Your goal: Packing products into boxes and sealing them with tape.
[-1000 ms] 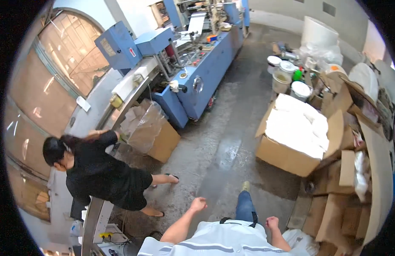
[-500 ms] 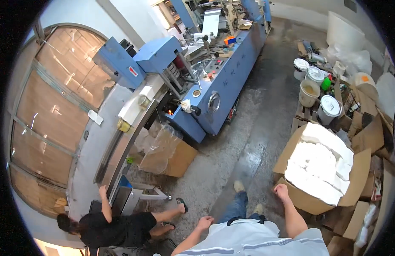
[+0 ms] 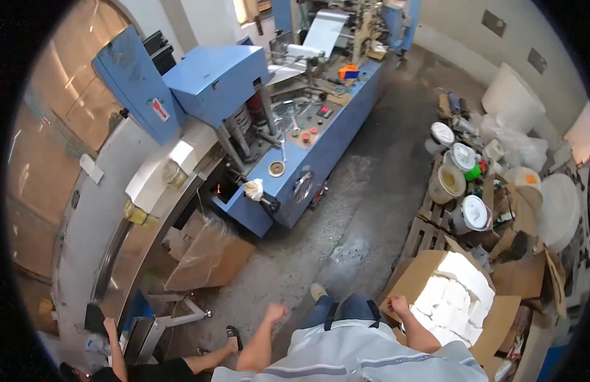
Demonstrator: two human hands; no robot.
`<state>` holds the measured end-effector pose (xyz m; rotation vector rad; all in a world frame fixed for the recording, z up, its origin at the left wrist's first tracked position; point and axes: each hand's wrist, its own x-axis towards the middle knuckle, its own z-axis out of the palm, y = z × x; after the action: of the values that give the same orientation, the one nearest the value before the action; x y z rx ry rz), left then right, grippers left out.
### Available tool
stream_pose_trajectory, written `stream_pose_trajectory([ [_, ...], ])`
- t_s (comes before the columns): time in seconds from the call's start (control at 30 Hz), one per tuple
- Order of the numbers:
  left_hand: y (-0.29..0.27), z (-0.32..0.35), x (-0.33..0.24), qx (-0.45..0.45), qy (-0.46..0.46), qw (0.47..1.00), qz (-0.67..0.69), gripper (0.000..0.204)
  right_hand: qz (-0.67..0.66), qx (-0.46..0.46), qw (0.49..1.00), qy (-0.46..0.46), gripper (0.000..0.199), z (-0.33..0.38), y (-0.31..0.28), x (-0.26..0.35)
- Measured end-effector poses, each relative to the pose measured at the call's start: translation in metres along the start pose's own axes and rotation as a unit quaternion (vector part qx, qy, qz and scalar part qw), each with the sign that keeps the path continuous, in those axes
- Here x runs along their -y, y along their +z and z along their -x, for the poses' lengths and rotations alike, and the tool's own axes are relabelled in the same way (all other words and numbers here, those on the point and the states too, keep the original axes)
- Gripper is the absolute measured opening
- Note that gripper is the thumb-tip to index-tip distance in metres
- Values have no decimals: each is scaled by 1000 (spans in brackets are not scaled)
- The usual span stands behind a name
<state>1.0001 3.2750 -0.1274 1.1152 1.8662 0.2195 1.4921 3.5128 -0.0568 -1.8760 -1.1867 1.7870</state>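
Observation:
My left hand [image 3: 276,312] hangs in front of my body with its fingers curled into a loose fist, with nothing seen in it. On the other side, my right hand [image 3: 397,307] is closed too, in front of the left edge of an open cardboard box [image 3: 406,278]. Whether it touches the box wall, I cannot tell. Folded white bundles [image 3: 453,299] fill the box, and part of them is hidden behind my right forearm.
A long blue machine [image 3: 333,143] stands ahead on the left. Buckets [image 3: 474,213] stand on a wooden pallet [image 3: 428,237] at the right. Lower left, a co-worker in black [image 3: 161,371] sits beside a metal-edged bench. A carton [image 3: 212,258] with plastic film leans under it.
I have moved forward; the machine and buckets appear nearer, and the co-worker has slid toward the lower left. My left hand has swung forward, and both hands stay closed.

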Motion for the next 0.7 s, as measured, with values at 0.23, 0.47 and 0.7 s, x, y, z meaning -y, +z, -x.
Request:
stream_pose_trajectory([
  [0.23,-118,-73,-84,-221,-103,893,379,29,129,70,989,14,31,-153,17,63],
  [0.47,-16,-44,-114,-104,-308,914,242,30,316,191,927,-64,23,-322,100,81],
  [0.7,116,-69,-179,176,-311,930,89,119,13,379,916,-127,41,-326,321,228],
])
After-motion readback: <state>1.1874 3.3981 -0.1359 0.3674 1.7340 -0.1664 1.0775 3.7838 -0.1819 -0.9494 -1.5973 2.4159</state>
